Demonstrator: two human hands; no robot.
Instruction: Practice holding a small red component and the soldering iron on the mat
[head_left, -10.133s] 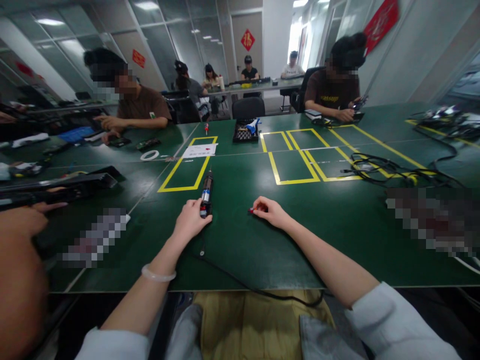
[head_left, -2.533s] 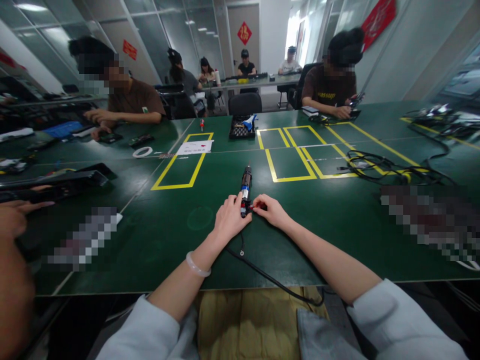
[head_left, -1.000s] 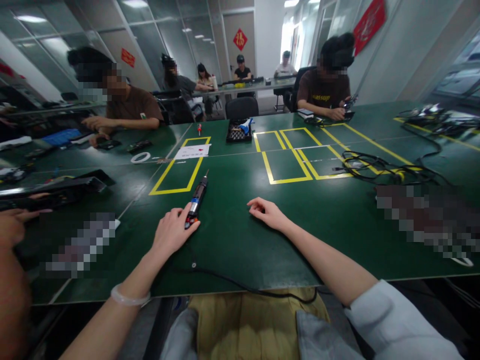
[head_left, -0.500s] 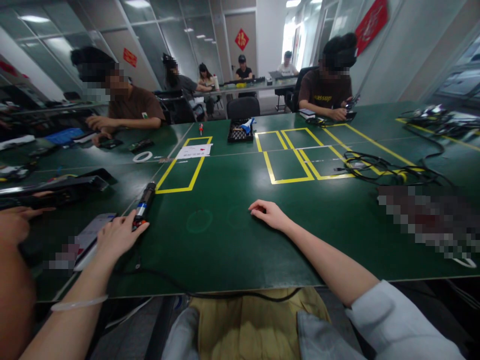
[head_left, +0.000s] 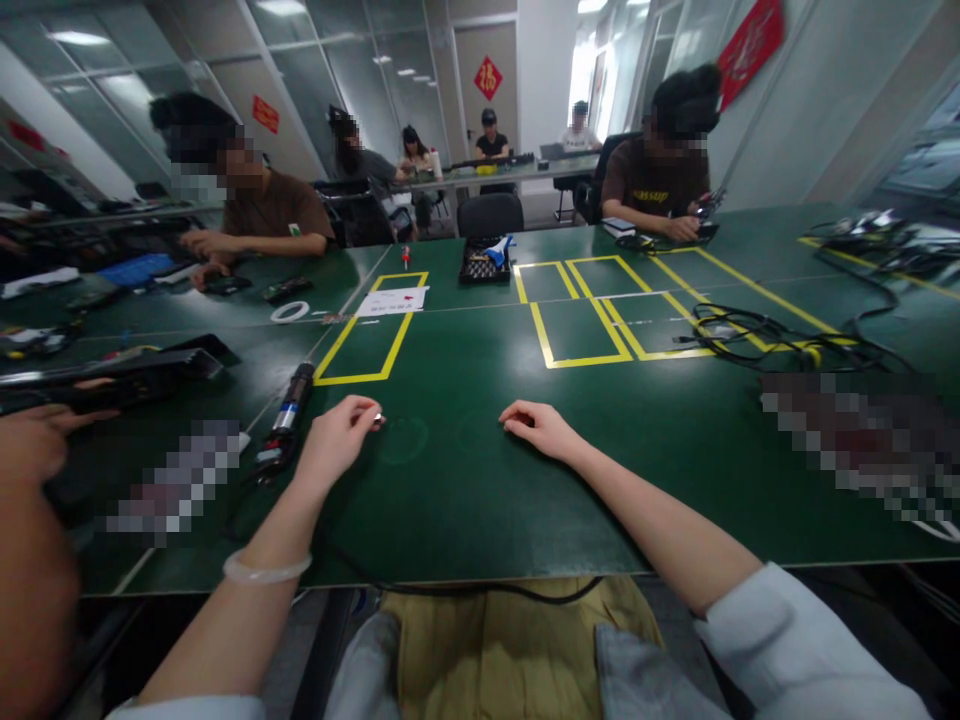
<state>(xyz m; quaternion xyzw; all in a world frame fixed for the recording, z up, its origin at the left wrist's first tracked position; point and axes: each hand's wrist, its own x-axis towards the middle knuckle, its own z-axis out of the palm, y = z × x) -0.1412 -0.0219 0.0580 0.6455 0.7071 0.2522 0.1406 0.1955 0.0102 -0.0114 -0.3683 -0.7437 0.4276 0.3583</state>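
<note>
My left hand, with a pale bracelet at its wrist, is over the green table. Its thumb and fingers pinch a small shiny piece, too small to name. Just left of that hand lies a black cylindrical tool with a blue and silver band, apart from the fingers. My right hand rests on the table further right, fingers curled together; whatever they may hold is hidden. Faint round marks show on the tabletop between the two hands.
Yellow tape outlines mark the table beyond my hands. A black tray stands farther back. Tangled black cables lie at right. Another person's hand is at far left, and a black cable runs along the near edge.
My left hand has let go of the cylindrical tool and moved right, now pinching a small shiny piece. The tool stays lying in place. My right hand has not visibly moved.
</note>
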